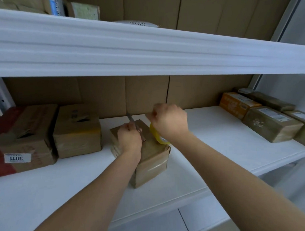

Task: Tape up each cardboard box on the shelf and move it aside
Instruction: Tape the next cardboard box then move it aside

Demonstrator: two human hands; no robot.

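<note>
A small brown cardboard box (151,160) stands in the middle of the white shelf (217,135), with glossy tape over its front side. My left hand (129,138) rests on the box top and grips a thin metal blade (130,118) that points away from me. My right hand (170,121) is above the far right part of the box, fingers curled, holding a yellow tape roll (158,135) that hangs below the wrist. The hand is blurred, so its hold on the tape end is unclear.
Two taped cardboard boxes stand at the left: one (77,131) beside the middle box, a larger one (23,141) with a white label "3011". Several boxes (270,124), one of them orange (238,104), sit at the right. An upper shelf edge (151,50) overhangs.
</note>
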